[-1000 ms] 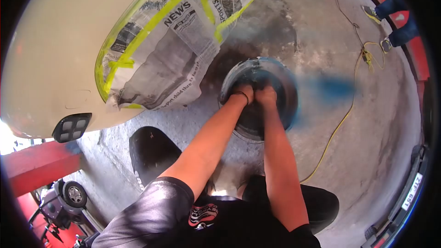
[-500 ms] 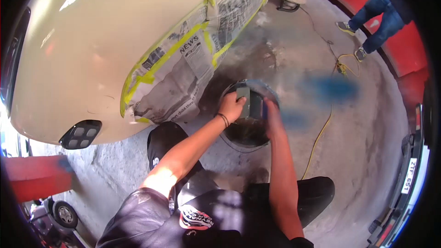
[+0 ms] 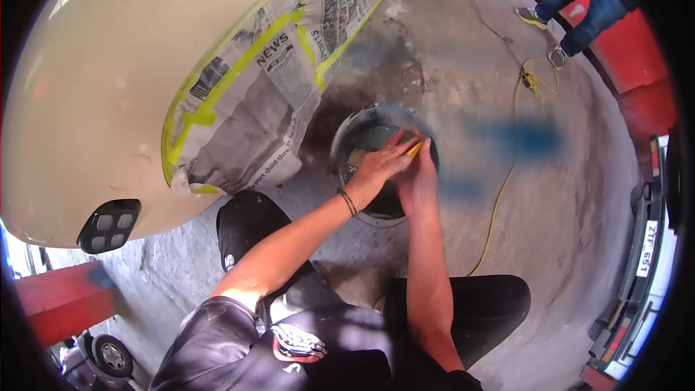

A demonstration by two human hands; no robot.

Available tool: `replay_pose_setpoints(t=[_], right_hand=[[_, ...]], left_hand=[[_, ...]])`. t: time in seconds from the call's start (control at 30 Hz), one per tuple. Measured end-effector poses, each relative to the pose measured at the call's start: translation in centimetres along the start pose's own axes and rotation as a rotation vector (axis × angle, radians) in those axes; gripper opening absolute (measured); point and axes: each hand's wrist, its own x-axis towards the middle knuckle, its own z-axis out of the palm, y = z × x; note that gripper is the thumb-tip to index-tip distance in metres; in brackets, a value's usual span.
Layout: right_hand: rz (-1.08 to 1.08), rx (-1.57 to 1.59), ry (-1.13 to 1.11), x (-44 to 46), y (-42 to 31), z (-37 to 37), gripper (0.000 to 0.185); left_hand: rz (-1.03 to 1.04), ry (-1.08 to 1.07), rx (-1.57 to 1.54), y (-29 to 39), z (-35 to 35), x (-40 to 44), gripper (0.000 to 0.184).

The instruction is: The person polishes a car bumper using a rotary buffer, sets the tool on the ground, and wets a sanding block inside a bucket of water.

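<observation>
A round dark bucket stands on the floor between my knees, with murky contents inside. Over its opening my two hands meet. My left hand comes in from the left, its fingers closed around a small yellow piece. My right hand pinches the same yellow piece from the other side, near the bucket's right rim. Most of the piece is hidden by fingers, so its kind is unclear. A tan, flat-looking bit shows inside the bucket, left of my hands.
At left is a cream car body panel, with newspaper taped along its edge in yellow-green tape. A yellow cord runs across the concrete floor. A person's legs stand at upper right. A parked vehicle is at right.
The grey-green block that was in my left hand is out of sight. My hands have come together around the yellow piece. The whole view has shifted slightly.
</observation>
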Motion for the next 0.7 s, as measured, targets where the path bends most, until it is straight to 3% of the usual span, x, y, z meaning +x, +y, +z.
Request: replay_pose_setpoints(t=[0.03, 0.1, 0.13, 0.2, 0.3, 0.37, 0.4, 0.47, 0.5, 0.57, 0.63, 0.67, 0.7], right_hand=[[-0.066, 0.061, -0.019, 0.1, 0.2, 0.0, 0.060], [-0.123, 0.114, -0.046, -0.1, 0.0, 0.3, 0.066], [-0.108, 0.221, -0.092, -0.6, -0.6, 0.6, 0.065], [-0.082, 0.363, -0.099, -0.9, -1.1, 1.1, 0.064], [-0.139, 0.287, -0.127, 0.0, -0.7, 0.3, 0.063], [-0.163, 0.201, -0.095, 0.2, -0.4, 0.5, 0.062], [-0.212, 0.007, -0.050, 0.5, -0.2, 0.9, 0.062], [-0.311, -0.449, -0.006, 0.5, 0.4, 1.4, 0.055], [-0.311, -0.448, -0.005, 0.1, 0.5, 1.9, 0.055], [-0.280, -0.284, -0.030, -0.4, 0.4, 2.2, 0.054], [-0.306, -0.170, 0.012, 1.0, 0.6, -0.1, 0.054], [-0.220, -0.017, -0.113, 1.1, 0.1, -1.2, 0.054], [-0.133, 0.136, -0.236, 1.0, -0.3, -2.0, 0.054]], left_hand=[[0.001, 0.004, -0.003, -0.1, -0.2, -0.3, 0.059], [0.403, -0.023, 0.949, 0.2, -0.7, -0.8, 0.061], [0.517, -0.031, 0.953, 0.3, -0.8, -1.0, 0.061], [0.551, -0.011, 0.959, 0.9, -0.6, -1.5, 0.060], [0.590, 0.028, 0.947, 1.0, -0.2, -1.7, 0.067], [0.396, 0.057, 0.337, 0.7, 0.3, -1.1, 0.077], [0.384, 0.077, 0.345, 0.4, 0.1, -0.5, 0.088], [0.279, 0.133, 0.296, -0.2, -0.2, -0.1, 0.094], [0.176, 0.184, 0.250, -0.3, -0.2, 0.0, 0.100], [0.236, 0.206, 0.230, -0.6, -0.1, 0.3, 0.091], [0.052, 0.106, -0.015, -0.6, -1.1, 1.1, 0.067], [0.046, 0.097, -0.021, -0.7, -1.2, 1.4, 0.067], [0.004, 0.104, -0.313, -0.8, -1.3, 1.6, 0.061]])
